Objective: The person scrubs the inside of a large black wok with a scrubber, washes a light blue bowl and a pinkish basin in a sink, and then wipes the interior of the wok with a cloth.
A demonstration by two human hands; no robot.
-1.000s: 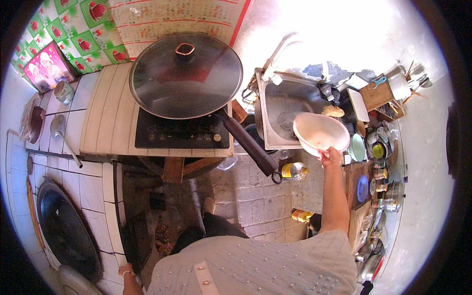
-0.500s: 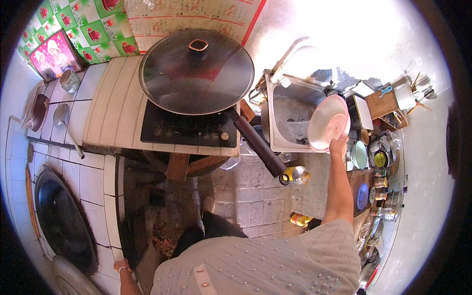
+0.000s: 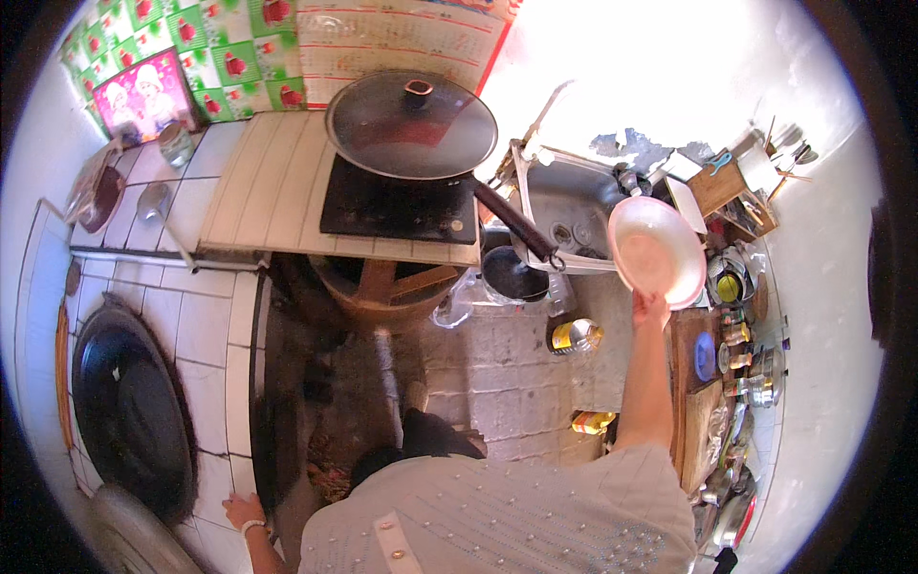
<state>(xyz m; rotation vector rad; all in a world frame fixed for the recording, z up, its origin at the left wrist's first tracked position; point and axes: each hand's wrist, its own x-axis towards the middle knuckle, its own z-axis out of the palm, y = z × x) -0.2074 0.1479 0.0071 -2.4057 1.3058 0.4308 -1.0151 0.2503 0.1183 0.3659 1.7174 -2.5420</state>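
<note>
My right hand (image 3: 652, 308) grips the near rim of a pale pink plastic basin (image 3: 658, 247). The basin is tilted so its inside shows, and it hangs in the air just right of the metal sink (image 3: 564, 206). Nothing can be seen inside it. Down at the lower left, my left hand (image 3: 246, 513) rests with fingers stretched on the edge of the white tiled counter (image 3: 201, 325), near a big dark wok (image 3: 132, 411) set into the tiles. That hand holds nothing.
A glass-lidded pan (image 3: 411, 134) stands on a black induction cooker (image 3: 382, 206), its handle jutting toward the sink. An oil bottle (image 3: 576, 336) and a dark pot (image 3: 514, 275) are below. Jars and bowls crowd the right side, near a blue dish (image 3: 705, 356).
The basin has moved right, away from over the sink, and its inside is turned more toward me. The stream of water at its left edge is gone. My left hand's fingers are spread more.
</note>
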